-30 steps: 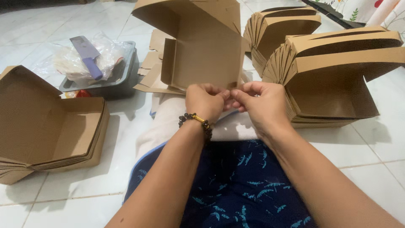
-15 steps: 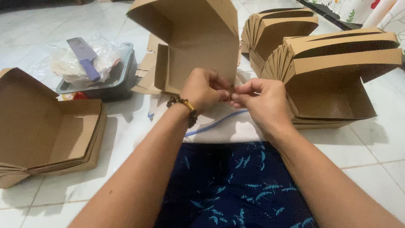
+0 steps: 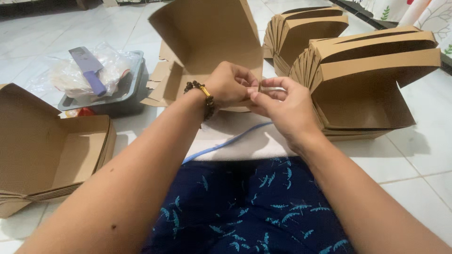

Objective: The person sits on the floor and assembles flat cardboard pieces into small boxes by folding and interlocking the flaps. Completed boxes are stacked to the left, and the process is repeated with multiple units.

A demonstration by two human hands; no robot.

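White floor tiles (image 3: 414,155) are carrying nested box stacks (image 3: 42,150) at left. Centre: left hand (image 3: 229,84) and right hand (image 3: 282,106) are pinching the near edge of a half-folded cardboard box (image 3: 212,37), standing just beyond both, equally close.

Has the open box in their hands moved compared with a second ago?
Yes. The box has swung left: its side flap now almost overlaps the grey tray, and a gap shows before the far stack. Both the left hand and right hand grip its near edge.
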